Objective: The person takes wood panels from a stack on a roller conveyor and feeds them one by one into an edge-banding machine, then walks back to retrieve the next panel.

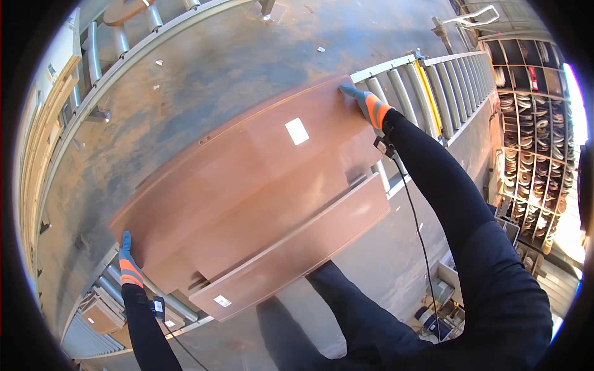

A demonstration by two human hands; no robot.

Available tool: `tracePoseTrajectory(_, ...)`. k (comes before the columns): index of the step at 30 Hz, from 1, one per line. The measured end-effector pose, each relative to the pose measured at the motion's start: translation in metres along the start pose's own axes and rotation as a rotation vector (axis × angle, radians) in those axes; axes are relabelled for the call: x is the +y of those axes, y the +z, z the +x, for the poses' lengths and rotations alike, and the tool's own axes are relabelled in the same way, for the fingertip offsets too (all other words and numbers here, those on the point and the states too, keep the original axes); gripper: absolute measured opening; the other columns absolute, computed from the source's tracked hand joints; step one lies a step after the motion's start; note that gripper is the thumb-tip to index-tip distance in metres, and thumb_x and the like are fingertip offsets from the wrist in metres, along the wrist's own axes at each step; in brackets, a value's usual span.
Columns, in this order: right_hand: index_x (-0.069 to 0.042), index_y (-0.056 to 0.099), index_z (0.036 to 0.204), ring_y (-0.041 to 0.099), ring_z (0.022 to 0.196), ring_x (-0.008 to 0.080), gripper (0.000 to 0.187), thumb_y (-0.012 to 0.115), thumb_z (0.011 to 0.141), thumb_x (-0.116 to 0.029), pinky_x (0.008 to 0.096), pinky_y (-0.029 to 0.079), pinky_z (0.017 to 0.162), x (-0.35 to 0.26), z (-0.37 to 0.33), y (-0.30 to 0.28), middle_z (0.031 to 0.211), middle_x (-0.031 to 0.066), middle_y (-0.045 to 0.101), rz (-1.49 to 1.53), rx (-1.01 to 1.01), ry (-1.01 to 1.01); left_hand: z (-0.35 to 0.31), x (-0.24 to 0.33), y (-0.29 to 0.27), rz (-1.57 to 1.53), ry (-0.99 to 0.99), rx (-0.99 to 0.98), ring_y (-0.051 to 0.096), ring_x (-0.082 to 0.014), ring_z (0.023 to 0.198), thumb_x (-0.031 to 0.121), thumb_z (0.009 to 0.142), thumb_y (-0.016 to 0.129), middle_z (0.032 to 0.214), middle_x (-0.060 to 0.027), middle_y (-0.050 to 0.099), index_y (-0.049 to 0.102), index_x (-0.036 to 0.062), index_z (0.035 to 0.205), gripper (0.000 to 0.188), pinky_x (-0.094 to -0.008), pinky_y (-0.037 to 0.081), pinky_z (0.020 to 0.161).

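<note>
A long brown panel [247, 139] with a white label lies slanted across the middle of the view. My left hand [129, 263], in a grey-blue and orange glove, grips its left end with the thumb on top. My right hand [366, 104], gloved alike, grips the far right end; the fingers beneath are hidden. Under and nearer than this panel lie more brown boards. The nearest brown board [297, 247] bears a small white label by its left end and stands close to my legs. Whether the upper panel rests on the boards below, I cannot tell.
A roller conveyor [455, 83] runs off to the right, and its rollers also show at the lower left. Another conveyor [133, 59] with stacked boards [46, 136] stands at the far left. A shelving rack [532, 136] holds many rolls at the right. A cable [421, 235] hangs beside my right arm.
</note>
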State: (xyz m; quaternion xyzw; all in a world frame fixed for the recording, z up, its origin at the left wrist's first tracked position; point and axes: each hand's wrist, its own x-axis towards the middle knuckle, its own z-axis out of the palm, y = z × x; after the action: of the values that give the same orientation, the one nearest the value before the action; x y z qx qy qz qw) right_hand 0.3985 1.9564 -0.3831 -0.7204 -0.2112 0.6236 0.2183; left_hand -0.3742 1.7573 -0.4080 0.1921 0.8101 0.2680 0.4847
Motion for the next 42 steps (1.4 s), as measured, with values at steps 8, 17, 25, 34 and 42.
tracePoseTrajectory(8, -0.002, 0.067, 0.098, 0.064, 0.074, 0.0163, 0.038, 0.069, 0.082, -0.037, 0.0301, 0.051, 0.071, 0.049, -0.035, -0.035, 0.087, 0.0078, 0.067, -0.118, 0.219, -0.137, -0.062, 0.003, 0.040, -0.304, -0.159, -0.106, 0.057, -0.0206, 0.106, 0.043, 0.086, 0.065, 0.120, -0.0068, 0.059, 0.052, -0.0001, 0.129, 0.062, -0.0319, 0.045, 0.094)
tracePoseTrajectory(17, 0.004, 0.061, 0.110, 0.062, 0.083, 0.0138, 0.044, 0.066, 0.086, -0.033, 0.0273, 0.050, 0.075, 0.141, -0.208, -0.072, 0.095, 0.0062, 0.065, -0.042, 0.221, -0.037, -0.228, -0.124, -0.016, -0.044, 0.045, 0.033, 0.056, -0.0220, 0.105, 0.030, 0.091, 0.062, 0.121, -0.0135, 0.057, 0.044, -0.0051, 0.132, 0.057, -0.0361, 0.047, 0.092)
tracePoseTrajectory(25, 0.001, 0.056, 0.124, 0.060, 0.092, 0.0143, 0.057, 0.068, 0.084, -0.038, 0.0281, 0.048, 0.081, 0.225, -0.212, -0.097, 0.103, 0.0063, 0.065, -0.289, 0.217, 0.000, -0.266, -0.219, 0.012, -0.160, -0.219, 0.113, 0.055, -0.0207, 0.106, 0.033, 0.091, 0.062, 0.123, -0.0101, 0.056, 0.047, -0.0010, 0.131, 0.055, -0.0337, 0.044, 0.095)
tracePoseTrajectory(34, -0.010, 0.060, 0.118, 0.058, 0.101, 0.0230, 0.062, 0.044, 0.089, -0.062, 0.0370, 0.042, 0.097, 0.253, -0.124, -0.142, 0.112, 0.0071, 0.064, 0.352, 0.082, 0.299, -0.219, -0.216, 0.015, -0.336, -0.294, -0.153, 0.056, -0.0171, 0.104, 0.034, 0.087, 0.065, 0.118, -0.0055, 0.059, 0.053, 0.0019, 0.127, 0.053, -0.0307, 0.043, 0.094)
tracePoseTrajectory(42, -0.012, 0.059, 0.117, 0.061, 0.100, 0.0223, 0.052, 0.044, 0.092, -0.055, 0.0379, 0.047, 0.092, 0.219, -0.215, -0.111, 0.111, 0.0058, 0.064, 0.369, 0.143, 0.257, -0.267, -0.195, -0.023, -0.320, -0.260, -0.101, 0.058, -0.0211, 0.102, 0.030, 0.083, 0.070, 0.118, -0.0087, 0.060, 0.054, 0.0032, 0.126, 0.054, -0.0321, 0.046, 0.091)
